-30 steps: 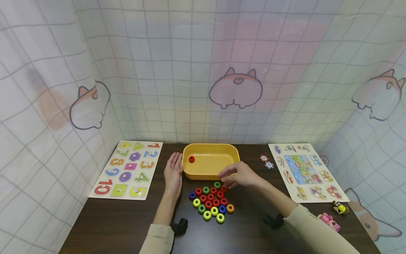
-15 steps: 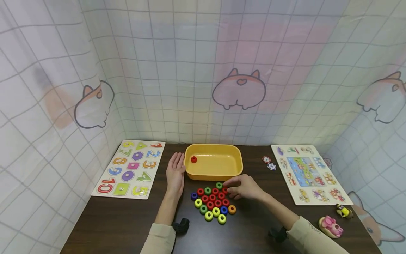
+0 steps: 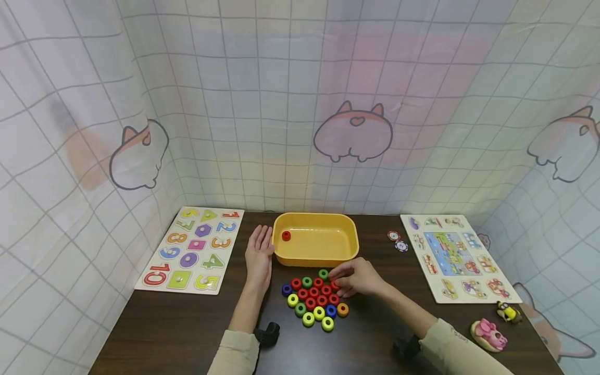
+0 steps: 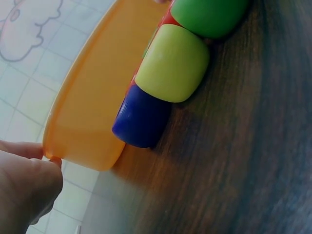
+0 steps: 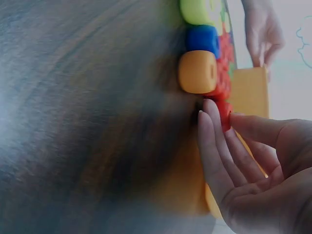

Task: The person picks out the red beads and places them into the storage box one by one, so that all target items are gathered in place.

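A yellow tray [image 3: 316, 260] stands at the back of the table with one red ring bead [image 3: 286, 236] in it. Flat along the tray's left wall lies my left hand [image 3: 259, 260], fingers straight, thumb at the rim. In front of the tray is a cluster of thick ring beads in red, green, blue, yellow and orange. At its right back edge my right hand [image 3: 360, 278] pinches a red ring bead [image 5: 224, 113] between thumb and fingers, partly hidden by them. An orange bead [image 5: 197, 72] sits close to those fingertips in the right wrist view.
A number puzzle board [image 3: 187, 250] lies at the left, a picture puzzle board [image 3: 459, 284] at the right. Two poker chips [image 3: 401, 246] lie right of the tray. A pink toy [image 3: 489, 335] and a bee-like figure [image 3: 508, 312] are at the right edge.
My right hand has come down from the tray's front right corner to the red bead at the cluster's edge and closed on it. My left hand keeps its place at the tray.
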A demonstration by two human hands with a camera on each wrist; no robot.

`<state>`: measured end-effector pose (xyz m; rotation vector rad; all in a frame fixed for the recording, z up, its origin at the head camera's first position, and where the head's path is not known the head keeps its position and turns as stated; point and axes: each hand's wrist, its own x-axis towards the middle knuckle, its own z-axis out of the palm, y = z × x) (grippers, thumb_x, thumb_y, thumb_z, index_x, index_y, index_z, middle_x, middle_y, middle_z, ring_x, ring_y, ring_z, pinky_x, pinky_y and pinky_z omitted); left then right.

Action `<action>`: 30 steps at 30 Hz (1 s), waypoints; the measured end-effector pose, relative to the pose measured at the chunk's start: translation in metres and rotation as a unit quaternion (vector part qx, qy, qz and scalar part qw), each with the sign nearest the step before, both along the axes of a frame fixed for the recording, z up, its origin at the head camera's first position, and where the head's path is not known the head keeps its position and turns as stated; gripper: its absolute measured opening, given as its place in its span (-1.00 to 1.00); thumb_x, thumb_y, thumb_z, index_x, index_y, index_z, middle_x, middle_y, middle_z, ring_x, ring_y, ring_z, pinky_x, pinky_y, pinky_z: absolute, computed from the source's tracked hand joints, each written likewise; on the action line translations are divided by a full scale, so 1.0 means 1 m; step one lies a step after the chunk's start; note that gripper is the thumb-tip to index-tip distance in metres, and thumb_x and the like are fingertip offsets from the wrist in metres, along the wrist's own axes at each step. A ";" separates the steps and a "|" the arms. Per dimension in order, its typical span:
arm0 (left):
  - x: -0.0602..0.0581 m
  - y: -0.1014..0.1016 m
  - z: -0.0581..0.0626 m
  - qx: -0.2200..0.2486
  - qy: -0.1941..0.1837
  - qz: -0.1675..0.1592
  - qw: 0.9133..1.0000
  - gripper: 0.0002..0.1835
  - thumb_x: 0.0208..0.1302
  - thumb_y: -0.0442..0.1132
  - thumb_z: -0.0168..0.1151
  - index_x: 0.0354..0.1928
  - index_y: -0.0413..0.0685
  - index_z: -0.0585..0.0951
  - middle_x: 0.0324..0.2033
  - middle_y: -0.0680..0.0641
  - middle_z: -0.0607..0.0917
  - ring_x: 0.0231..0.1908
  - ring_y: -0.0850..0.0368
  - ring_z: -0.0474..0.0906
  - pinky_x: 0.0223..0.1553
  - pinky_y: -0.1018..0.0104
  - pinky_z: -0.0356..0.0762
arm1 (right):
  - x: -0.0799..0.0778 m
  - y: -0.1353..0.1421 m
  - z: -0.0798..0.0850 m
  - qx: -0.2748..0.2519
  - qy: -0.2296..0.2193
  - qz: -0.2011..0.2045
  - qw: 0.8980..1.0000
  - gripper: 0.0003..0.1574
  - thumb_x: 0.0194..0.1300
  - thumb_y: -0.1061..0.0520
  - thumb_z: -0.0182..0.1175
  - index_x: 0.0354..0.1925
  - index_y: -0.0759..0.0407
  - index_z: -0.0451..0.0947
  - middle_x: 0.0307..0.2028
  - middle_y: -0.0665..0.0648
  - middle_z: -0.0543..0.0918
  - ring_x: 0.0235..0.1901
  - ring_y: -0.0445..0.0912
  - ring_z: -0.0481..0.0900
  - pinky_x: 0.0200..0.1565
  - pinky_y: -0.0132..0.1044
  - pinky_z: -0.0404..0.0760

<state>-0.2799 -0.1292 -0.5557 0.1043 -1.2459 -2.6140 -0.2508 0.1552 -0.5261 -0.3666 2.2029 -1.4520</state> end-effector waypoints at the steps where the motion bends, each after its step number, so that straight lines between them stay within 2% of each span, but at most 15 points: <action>1: 0.000 0.000 0.000 0.000 0.001 0.000 1.000 -0.25 0.24 -0.75 -0.18 0.43 -0.04 0.22 0.38 -0.11 0.29 0.41 0.02 0.22 0.35 0.28 0.24 | -0.001 0.000 0.003 -0.001 0.001 0.003 1.000 -0.72 0.26 0.30 0.27 -0.05 0.32 0.67 -0.19 0.28 0.73 -0.40 0.23 0.73 -0.34 0.06 0.71; 10: -0.001 0.001 0.002 0.001 0.003 -0.009 1.000 -0.25 0.25 -0.75 -0.19 0.44 -0.07 0.18 0.40 -0.14 0.26 0.43 -0.04 0.16 0.37 0.24 0.20 | -0.010 -0.005 0.040 -0.030 -0.007 0.013 0.999 -0.68 0.27 0.29 0.26 0.00 0.30 0.64 -0.09 0.31 0.70 -0.35 0.26 0.72 -0.23 0.18 0.66; 18: -0.001 0.000 0.000 0.000 0.007 -0.009 1.000 -0.25 0.26 -0.75 -0.20 0.45 -0.10 0.16 0.41 -0.16 0.23 0.44 -0.03 0.15 0.39 0.21 0.16 | -0.039 -0.024 0.068 -0.036 -0.022 0.007 0.999 -0.63 0.29 0.29 0.24 0.07 0.33 0.60 -0.06 0.26 0.70 -0.27 0.25 0.72 -0.15 0.17 0.64; 23: 0.000 0.000 0.001 0.006 0.006 -0.008 1.000 -0.25 0.25 -0.75 -0.19 0.45 -0.09 0.17 0.40 -0.15 0.25 0.42 -0.01 0.18 0.40 0.19 0.15 | -0.064 -0.040 0.073 -0.037 -0.030 0.002 0.999 -0.59 0.31 0.29 0.22 0.12 0.35 0.56 -0.03 0.26 0.69 -0.20 0.26 0.71 -0.09 0.18 0.61; 30: 0.001 -0.001 0.000 0.003 -0.002 -0.008 1.000 -0.25 0.25 -0.74 -0.17 0.43 -0.02 0.21 0.38 -0.09 0.30 0.41 0.03 0.22 0.39 0.19 0.17 | -0.099 -0.064 0.063 -0.039 -0.058 -0.022 0.997 -0.59 0.32 0.32 0.19 0.14 0.35 0.55 0.02 0.24 0.67 -0.14 0.28 0.69 -0.01 0.18 0.57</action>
